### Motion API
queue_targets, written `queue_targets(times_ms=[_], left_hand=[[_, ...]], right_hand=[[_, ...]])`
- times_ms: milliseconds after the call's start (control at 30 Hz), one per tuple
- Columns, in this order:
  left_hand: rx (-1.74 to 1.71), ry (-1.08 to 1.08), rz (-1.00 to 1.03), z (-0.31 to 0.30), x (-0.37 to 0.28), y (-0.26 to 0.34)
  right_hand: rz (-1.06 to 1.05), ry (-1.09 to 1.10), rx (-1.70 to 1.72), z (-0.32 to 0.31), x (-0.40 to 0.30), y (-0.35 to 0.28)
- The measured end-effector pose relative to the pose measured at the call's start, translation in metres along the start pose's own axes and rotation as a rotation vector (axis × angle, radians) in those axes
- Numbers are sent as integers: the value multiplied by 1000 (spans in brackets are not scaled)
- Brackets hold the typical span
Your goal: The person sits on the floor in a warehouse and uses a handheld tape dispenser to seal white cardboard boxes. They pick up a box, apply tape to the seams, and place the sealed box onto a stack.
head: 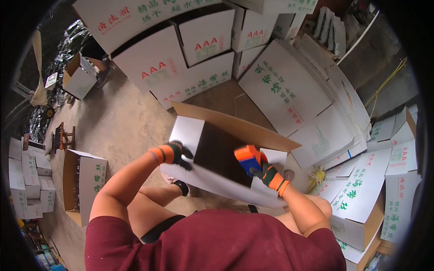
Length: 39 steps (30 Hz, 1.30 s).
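Note:
A cardboard carton [223, 152], white outside and brown inside, stands between my legs with its flaps raised or spread and a dark interior. My right hand [268, 176], in an orange and dark green work glove, grips an orange and blue tape dispenser [250, 158] above the carton's right end. At the left end, my left hand [174, 153] wears a matching glove. Its fingers are apart, over the white end flap [186, 132] and close to the near flap [217, 183]. Whether they touch the cardboard is hard to tell.
Printed white cartons [206, 40] are stacked ahead. Flat cardboard sheets [288, 88] lean to the right, near more cartons [356, 189]. On the left floor stands an open filled carton [84, 186], with a small stool [64, 137] beyond. A person's leg [101, 66] shows at upper left.

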<state>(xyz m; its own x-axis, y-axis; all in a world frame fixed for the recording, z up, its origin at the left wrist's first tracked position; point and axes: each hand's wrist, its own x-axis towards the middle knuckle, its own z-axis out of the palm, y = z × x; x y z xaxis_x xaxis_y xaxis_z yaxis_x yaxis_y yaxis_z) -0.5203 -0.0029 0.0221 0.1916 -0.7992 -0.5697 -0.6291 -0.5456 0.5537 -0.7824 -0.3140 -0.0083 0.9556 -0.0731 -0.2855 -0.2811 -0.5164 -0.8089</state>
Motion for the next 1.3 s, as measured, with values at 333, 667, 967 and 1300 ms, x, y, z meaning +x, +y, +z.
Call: queue_targets(times_ms=[333, 667, 967, 1300], left_hand=[[548, 642, 544, -26, 100, 146], [348, 818, 179, 123, 48, 78], [262, 845, 240, 114, 49, 75], [-1330, 480, 136, 137, 99, 88]], right_hand=[[-279, -340, -359, 30, -26, -37], [-333, -364, -569, 40, -29, -25], [313, -310, 394, -15, 9, -65], [345, -312, 299, -6, 23, -26]])
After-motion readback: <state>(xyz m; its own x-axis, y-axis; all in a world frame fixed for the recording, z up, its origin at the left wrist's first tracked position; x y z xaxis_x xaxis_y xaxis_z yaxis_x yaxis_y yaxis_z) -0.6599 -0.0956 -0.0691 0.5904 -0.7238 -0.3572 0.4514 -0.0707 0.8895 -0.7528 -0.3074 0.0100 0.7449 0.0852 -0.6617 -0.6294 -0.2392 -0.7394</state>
